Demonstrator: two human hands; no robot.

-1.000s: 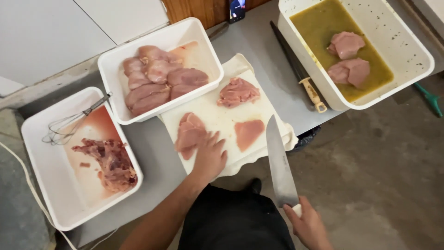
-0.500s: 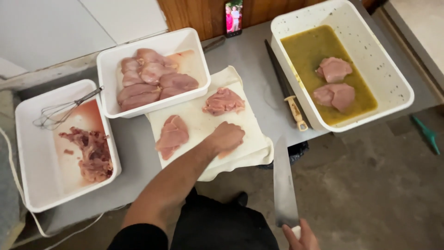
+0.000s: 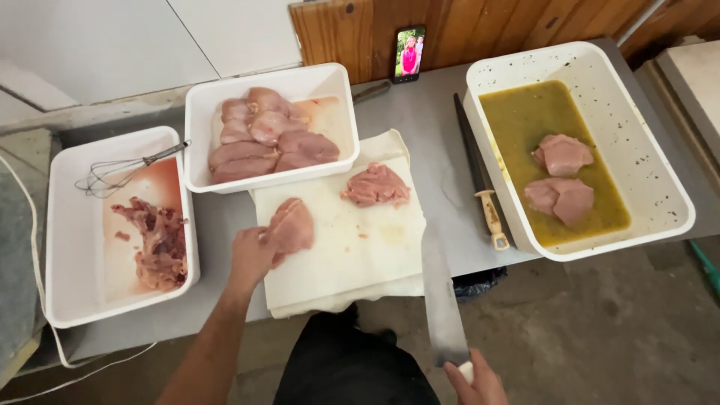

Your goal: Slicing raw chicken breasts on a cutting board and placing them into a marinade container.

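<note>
My left hand (image 3: 251,259) grips the left edge of a raw chicken piece (image 3: 291,223) on the left side of a white cutting board (image 3: 352,259). A second chicken piece (image 3: 375,186) lies alone at the board's far right corner. My right hand (image 3: 474,381), at the bottom edge of the view, is shut on the handle of a large knife (image 3: 439,296). The blade points away from me, just off the board's right edge and over the table's front edge.
A white tray (image 3: 196,142) of raw chicken breasts sits behind the board. At the left, a tray (image 3: 67,225) holds trimmings and a whisk (image 3: 120,172). At the right, a tray (image 3: 660,187) holds yellow-green marinade and two chicken pieces. A sharpening steel (image 3: 480,180) and a phone (image 3: 409,52) are nearby.
My left hand has moved from the board's right part to its left side. The piece that lay at the front right of the board is gone from there. The knife stays at the right.
</note>
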